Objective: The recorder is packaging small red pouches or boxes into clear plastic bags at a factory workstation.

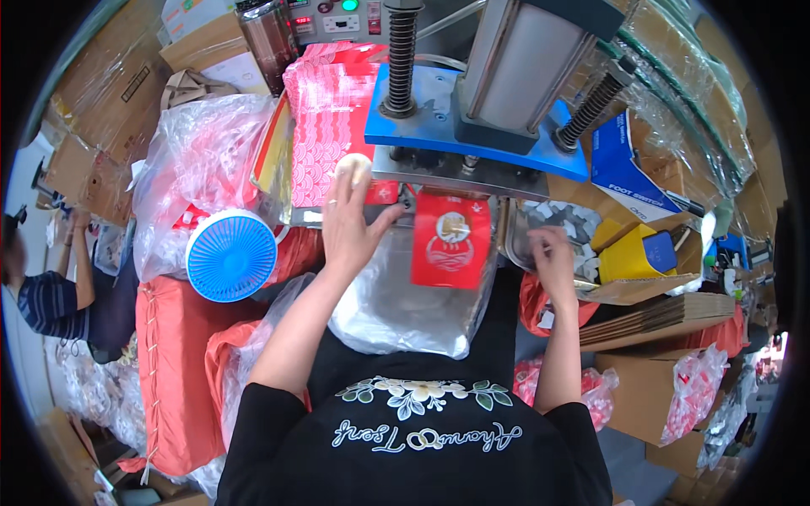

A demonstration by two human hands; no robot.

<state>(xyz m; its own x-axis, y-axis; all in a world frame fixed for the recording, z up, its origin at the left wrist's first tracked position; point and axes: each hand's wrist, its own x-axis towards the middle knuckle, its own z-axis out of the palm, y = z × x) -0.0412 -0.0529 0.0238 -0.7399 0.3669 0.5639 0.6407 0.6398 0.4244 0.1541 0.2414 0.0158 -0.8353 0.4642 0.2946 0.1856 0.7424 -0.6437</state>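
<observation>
My left hand point(348, 226) lies with its fingers stretched out toward a stack of red and pink patterned paper packets point(325, 126). A round cream-coloured pad point(353, 169) shows at its fingertips. To the right, a red packet point(451, 266) with a gold round emblem lies on the plastic-wrapped surface point(396, 304), partly under the press point(460, 169). My right hand point(553, 261) is at a clear tray point(515, 244) of small grey-white pieces point(569, 226). Its fingers are curled together, and what they hold, if anything, is too small to make out.
A blue and white fan point(231, 255) stands at the left before a plastic bag point(202, 152) of red items. Open cardboard boxes point(650, 181) and a yellow container point(629, 253) are at the right. A steel flask point(268, 42) stands at the back. Another person point(59, 287) is at far left.
</observation>
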